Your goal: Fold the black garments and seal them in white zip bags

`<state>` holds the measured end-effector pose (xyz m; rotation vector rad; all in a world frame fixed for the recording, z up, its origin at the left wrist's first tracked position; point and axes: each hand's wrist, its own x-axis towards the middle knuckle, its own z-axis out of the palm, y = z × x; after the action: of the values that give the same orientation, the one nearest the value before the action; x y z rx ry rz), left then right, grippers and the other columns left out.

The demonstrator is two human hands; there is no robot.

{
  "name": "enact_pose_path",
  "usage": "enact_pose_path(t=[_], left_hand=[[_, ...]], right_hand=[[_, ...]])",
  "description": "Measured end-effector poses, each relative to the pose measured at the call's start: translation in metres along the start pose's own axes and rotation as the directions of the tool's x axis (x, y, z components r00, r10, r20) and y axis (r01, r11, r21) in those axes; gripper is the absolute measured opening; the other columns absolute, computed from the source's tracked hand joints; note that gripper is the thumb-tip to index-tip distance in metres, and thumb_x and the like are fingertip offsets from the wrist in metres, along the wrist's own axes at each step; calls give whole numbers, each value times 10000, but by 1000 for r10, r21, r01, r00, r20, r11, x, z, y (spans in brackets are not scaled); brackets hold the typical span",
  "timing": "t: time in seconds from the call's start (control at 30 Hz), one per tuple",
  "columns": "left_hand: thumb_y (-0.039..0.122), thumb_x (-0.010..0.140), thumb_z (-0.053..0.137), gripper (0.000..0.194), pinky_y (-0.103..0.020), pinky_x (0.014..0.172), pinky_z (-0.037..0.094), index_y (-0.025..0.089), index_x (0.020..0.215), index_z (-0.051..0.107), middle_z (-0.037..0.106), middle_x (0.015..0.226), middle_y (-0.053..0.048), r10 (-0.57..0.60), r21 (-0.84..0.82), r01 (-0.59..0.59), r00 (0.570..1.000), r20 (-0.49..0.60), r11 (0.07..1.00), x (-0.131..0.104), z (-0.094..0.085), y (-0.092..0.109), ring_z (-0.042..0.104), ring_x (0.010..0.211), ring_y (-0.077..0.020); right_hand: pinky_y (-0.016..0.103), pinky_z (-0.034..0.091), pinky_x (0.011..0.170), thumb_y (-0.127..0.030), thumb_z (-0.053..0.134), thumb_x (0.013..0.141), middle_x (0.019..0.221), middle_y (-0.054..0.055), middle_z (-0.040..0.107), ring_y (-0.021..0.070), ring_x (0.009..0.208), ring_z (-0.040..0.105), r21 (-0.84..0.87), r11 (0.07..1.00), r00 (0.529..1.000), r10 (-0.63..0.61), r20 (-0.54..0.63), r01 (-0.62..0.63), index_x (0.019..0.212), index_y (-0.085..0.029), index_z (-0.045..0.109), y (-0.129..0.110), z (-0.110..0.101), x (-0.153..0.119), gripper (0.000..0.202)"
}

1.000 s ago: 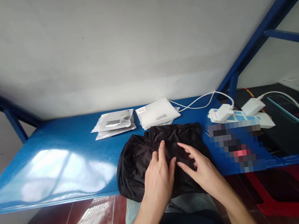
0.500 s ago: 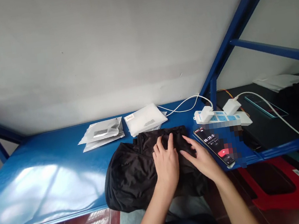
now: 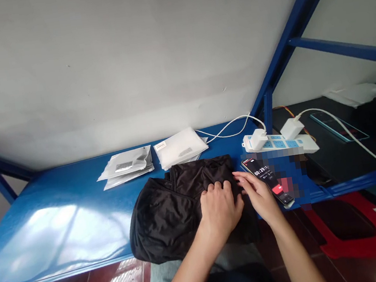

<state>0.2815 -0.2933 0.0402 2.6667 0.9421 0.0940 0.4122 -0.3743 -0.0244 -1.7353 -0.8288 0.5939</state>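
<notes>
A black garment (image 3: 165,216) lies folded in a bundle at the front edge of the blue table, partly over the edge. My left hand (image 3: 220,209) rests on its right part with the fingers curled into the cloth. At the garment's right side is my right hand (image 3: 256,194), thumb and fingers close together at the cloth's edge; its fingertips are partly hidden, so its hold on the fabric is hard to make out.
White plastic packets (image 3: 126,166) and a second white stack (image 3: 181,149) lie behind the garment. To the right are a phone (image 3: 268,181) showing a timer, a power strip (image 3: 281,143) with chargers and cables, and a blue metal frame (image 3: 286,43). A red stool (image 3: 372,232) stands below.
The fingers of my left hand have curled from spread to bent on the cloth. My right hand has moved slightly right, to the garment's edge, and its fingers have drawn together.
</notes>
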Motion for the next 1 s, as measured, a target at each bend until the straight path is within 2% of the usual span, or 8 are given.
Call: enact_pose_path(t=[0.17, 0.33, 0.5, 0.6, 0.7, 0.8, 0.93, 1.0], left_hand=[[272, 970, 511, 113, -284, 652, 433, 219, 925, 600, 722, 893, -53, -46, -170, 41, 999, -25, 985, -4, -21, -19, 704, 815, -228], [300, 1004, 457, 225, -253, 607, 354, 236, 789, 482, 590, 696, 36, -223, -413, 174, 972, -72, 894, -37, -52, -87, 593, 660, -151], [334, 1023, 461, 137, -306, 733, 456, 236, 977, 545, 658, 871, -25, -437, -328, 360, 876, -203, 873, -71, -48, -139, 652, 822, -214], [497, 1038, 469, 297, -376, 850, 509, 235, 1146, 556, 653, 1105, -101, -340, -239, 266, 867, -364, 934, -70, -31, -134, 641, 1049, -274], [658, 946, 569, 521, -444, 897, 519, 217, 1222, 584, 621, 1157, -128, -179, -61, 169, 942, -284, 984, -60, -13, -119, 619, 1096, -325], [705, 915, 581, 629, -484, 903, 509, 189, 1273, 587, 599, 1177, -150, -168, 64, 192, 948, -268, 979, -57, -2, -109, 602, 1095, -347], [832, 765, 649, 796, -499, 887, 500, 169, 1204, 611, 602, 1176, -168, -65, 74, 87, 963, -262, 993, -57, -7, -103, 589, 1076, -369], [727, 820, 693, 588, -448, 861, 490, 193, 1060, 639, 642, 1076, -123, 44, 74, -29, 977, -208, 997, -55, -17, -107, 613, 1014, -335]], right_hand=[[383, 613, 856, -540, 633, 951, 1244, 102, 730, 261, 1083, 719, -37, 998, 999, -50, 11, 50, 1251, -260, 679, -4, 6, -2, 412], [333, 593, 663, -506, 643, 947, 1214, 103, 720, 238, 926, 723, -186, 972, 989, -147, 12, 147, 1175, -266, 730, -8, 13, -6, 342], [320, 571, 621, -497, 631, 956, 1233, 102, 702, 229, 901, 710, -245, 951, 982, -184, 31, 186, 1134, -270, 749, -8, 14, -5, 313], [312, 564, 599, -516, 638, 948, 1238, 101, 700, 229, 898, 713, -270, 945, 983, -181, 33, 183, 1125, -273, 750, -4, 13, -3, 321], [313, 567, 591, -538, 634, 944, 1244, 99, 701, 234, 902, 719, -296, 937, 982, -186, 26, 186, 1121, -275, 749, -3, 13, -2, 337], [334, 578, 600, -538, 587, 972, 1247, 101, 699, 246, 910, 724, -358, 909, 976, -211, 46, 213, 1139, -276, 737, -10, 14, -6, 345], [393, 602, 727, -563, 556, 987, 1272, 89, 676, 301, 1071, 698, -579, 758, 949, -293, 113, 302, 1252, -337, 700, -26, 20, -14, 377], [420, 598, 792, -595, 596, 958, 1234, 84, 676, 322, 1106, 678, -646, 678, 934, -309, 182, 350, 1306, -363, 674, -31, 23, -16, 425]])
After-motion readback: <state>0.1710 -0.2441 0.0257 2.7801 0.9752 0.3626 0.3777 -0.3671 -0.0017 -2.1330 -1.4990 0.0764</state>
